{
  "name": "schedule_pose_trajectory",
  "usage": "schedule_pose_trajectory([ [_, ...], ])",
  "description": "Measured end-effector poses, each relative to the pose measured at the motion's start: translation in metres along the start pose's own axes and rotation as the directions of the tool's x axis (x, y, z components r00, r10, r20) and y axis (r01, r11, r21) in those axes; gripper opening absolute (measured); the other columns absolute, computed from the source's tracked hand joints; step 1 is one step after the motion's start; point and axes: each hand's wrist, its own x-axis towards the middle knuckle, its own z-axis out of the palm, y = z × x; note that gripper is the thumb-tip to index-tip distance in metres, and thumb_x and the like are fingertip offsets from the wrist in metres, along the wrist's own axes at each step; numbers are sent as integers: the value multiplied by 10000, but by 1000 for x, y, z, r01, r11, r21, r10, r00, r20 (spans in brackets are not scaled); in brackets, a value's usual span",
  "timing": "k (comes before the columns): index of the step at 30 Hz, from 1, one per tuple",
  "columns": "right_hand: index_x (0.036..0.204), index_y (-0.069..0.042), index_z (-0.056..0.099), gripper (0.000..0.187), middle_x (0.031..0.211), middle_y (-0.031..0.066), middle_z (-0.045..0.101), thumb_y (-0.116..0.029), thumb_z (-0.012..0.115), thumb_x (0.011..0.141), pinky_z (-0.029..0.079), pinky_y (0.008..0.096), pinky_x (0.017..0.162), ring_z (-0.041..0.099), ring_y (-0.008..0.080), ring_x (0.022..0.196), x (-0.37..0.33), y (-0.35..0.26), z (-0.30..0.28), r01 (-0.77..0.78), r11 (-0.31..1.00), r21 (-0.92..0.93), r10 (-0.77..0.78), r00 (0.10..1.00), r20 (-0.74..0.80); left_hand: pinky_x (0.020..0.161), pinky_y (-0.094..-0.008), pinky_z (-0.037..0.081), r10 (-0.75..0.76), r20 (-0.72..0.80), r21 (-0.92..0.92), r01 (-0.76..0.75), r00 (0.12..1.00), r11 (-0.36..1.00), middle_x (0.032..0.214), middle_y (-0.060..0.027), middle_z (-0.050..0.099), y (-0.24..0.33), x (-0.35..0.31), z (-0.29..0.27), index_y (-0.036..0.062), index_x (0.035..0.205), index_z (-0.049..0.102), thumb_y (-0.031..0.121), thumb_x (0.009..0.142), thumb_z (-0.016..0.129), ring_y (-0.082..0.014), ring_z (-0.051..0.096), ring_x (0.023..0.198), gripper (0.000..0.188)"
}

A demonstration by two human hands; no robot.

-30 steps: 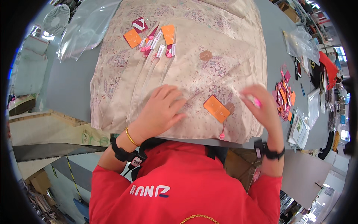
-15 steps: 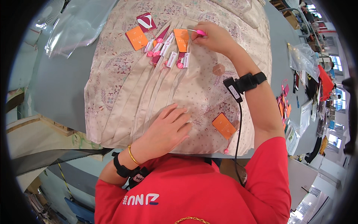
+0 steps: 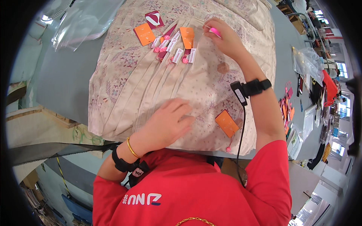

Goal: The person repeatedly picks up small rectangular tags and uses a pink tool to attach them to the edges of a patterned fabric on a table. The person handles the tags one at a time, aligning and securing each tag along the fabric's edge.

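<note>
Right hand (image 3: pixel 225 40), upper centre of frame, closed around pink-handled tool (image 3: pixel 215 32); left hand (image 3: pixel 164 122), just below centre, open, fingers loosely spread over pale patterned fabric (image 3: pixel 211 88) filling mid-frame on grey worktop (image 3: pixel 62 84); orange tag (image 3: pixel 227 123) right of centre

free worktop (image 3: pixel 62 84) left of the cloth (image 3: pixel 205 81), plastic bag (image 3: pixel 85 22) at its far end, tags (image 3: pixel 173 41) crowding the cloth's far middle, gap between left hand (image 3: pixel 165 122) and near orange tag (image 3: pixel 227 123), cable (image 3: pixel 241 139) beside that tag, right forearm (image 3: pixel 267 109) barring the right
</note>
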Motion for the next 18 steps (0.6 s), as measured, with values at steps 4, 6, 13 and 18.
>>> schedule_pose_trajectory([
  [4,1133,-45,644,55,1135,50,752,-74,654,1087,520,318,1005,686,169,1084,-48,-19,-43,17,960,281,2,998,-68,1133,-493,486,-64,-238,66,82,969,994,1364,-159,605,-4,8,-5,40,1224,718,171,909,810,-401,567,1336,353],
  [6,1127,-38,628,46,1088,45,742,-62,649,1094,513,306,998,662,143,1072,-75,-27,-61,-54,954,296,88,991,-103,1132,-474,487,-183,-309,57,210,933,976,1394,-160,589,-7,16,-4,46,1257,715,170,927,806,-411,567,1329,364],
  [13,1150,-66,698,97,1076,73,749,-90,692,1056,553,340,934,715,212,1015,-110,-28,-70,-85,991,107,100,984,-148,889,-374,567,-387,-191,-278,328,902,903,1270,-136,622,-43,55,-1,12,1203,690,160,999,775,-271,621,1151,266],
  [18,1149,-96,748,145,1162,71,762,-155,711,1022,574,397,906,730,323,1028,-42,-15,-25,166,979,-122,-170,985,-27,860,-325,566,-437,-87,-354,382,895,854,1212,-85,673,-40,52,-1,-19,1209,681,131,1003,779,-205,636,1098,273],
])
